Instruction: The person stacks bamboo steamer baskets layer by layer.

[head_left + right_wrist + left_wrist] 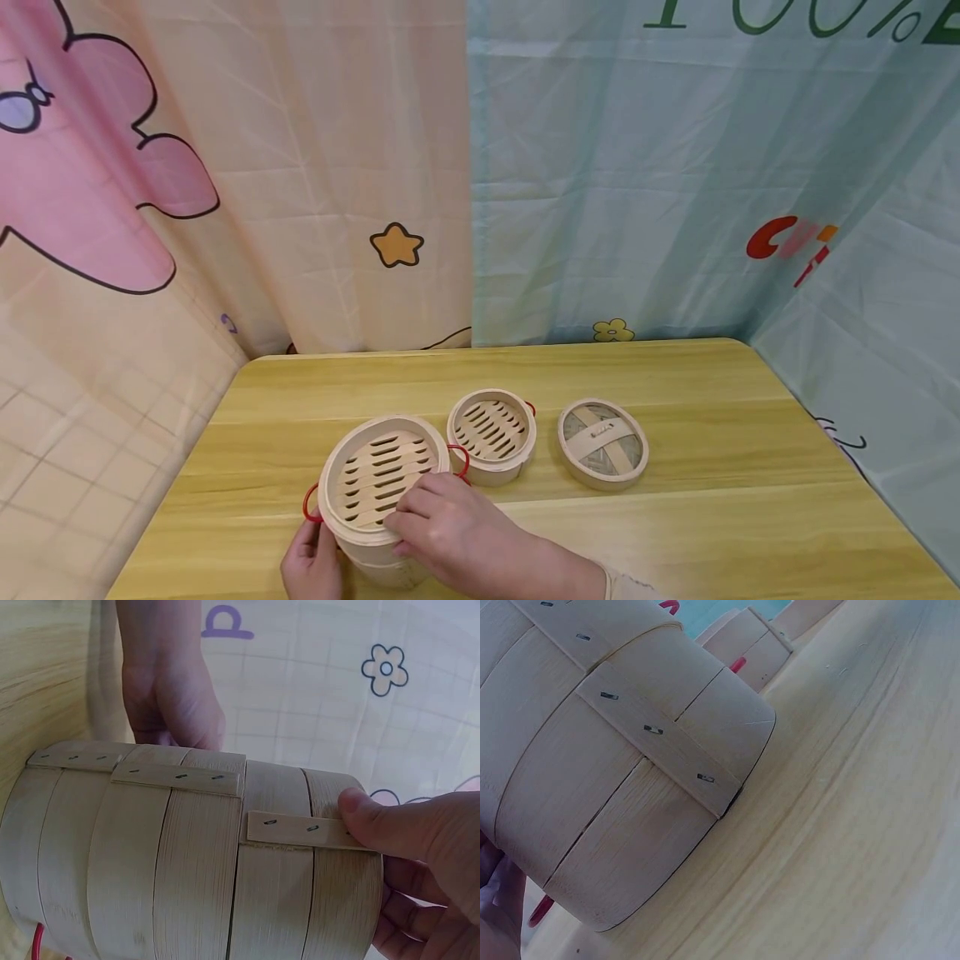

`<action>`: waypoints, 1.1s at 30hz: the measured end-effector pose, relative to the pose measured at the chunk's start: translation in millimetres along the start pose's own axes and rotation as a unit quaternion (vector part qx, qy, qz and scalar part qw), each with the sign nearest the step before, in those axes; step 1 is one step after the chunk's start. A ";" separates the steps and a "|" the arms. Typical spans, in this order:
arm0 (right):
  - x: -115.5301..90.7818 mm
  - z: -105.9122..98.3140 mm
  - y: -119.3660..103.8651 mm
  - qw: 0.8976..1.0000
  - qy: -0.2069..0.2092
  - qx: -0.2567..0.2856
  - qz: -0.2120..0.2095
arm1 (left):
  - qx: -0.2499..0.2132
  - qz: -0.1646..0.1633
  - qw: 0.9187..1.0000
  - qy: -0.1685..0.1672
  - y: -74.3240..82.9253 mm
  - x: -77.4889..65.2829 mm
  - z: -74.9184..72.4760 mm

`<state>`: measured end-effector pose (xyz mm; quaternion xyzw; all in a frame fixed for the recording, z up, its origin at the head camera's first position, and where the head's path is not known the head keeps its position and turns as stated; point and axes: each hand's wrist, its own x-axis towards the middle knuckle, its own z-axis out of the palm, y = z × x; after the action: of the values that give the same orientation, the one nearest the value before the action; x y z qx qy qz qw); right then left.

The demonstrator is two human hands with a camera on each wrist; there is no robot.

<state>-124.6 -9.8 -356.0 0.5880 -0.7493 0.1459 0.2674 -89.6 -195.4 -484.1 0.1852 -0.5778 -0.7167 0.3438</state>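
Observation:
A stack of bamboo steamer baskets (pixel 386 479) with red handles stands on the near part of the table, its slatted floor facing up. My right hand (pixel 465 529) grips the near right rim of the top basket. In the right wrist view the thumb (pixel 367 817) presses on the outer wall and the other fingers reach over the rim. Low on the stack's left side, my left hand (pixel 311 562) holds the wall just below a red handle (pixel 311 504). Its fingertips are partly hidden behind the stack. Stapled bamboo strips (pixel 652 729) run down the walls.
A smaller bamboo steamer basket (pixel 491 433) stands behind and right of the stack, close to its red handle. Farther right lies a round woven steamer lid (pixel 602 443). The wooden table (pixel 712 517) ends at printed curtains (pixel 600 183) at the back and sides.

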 end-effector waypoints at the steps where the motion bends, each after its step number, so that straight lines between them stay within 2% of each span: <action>1: 0.0 0.0 0.2 1.000 0.001 -0.004 -0.003 | -0.001 0.000 1.000 -0.001 0.1 0.0 -0.1; 6: -0.3 0.6 0.5 1.000 0.007 -0.015 -0.013 | -0.006 -0.002 1.000 -0.002 0.3 0.0 0.2; 14: -0.2 1.0 -0.1 1.000 0.000 -0.008 0.003 | 0.008 -0.013 1.000 0.010 -0.4 0.6 0.4; 26: 0.2 1.1 -0.9 1.000 -0.001 -0.006 0.008 | 0.006 -0.004 1.000 0.002 -0.1 0.1 0.3; 33: 0.0 0.1 0.6 0.999 0.012 -0.025 -0.017 | -0.001 0.005 1.000 -0.005 -0.7 0.3 0.3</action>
<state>-125.2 -9.7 -356.1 0.5922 -0.7392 0.1300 0.2934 -90.2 -195.3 -484.6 0.1781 -0.5798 -0.7166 0.3445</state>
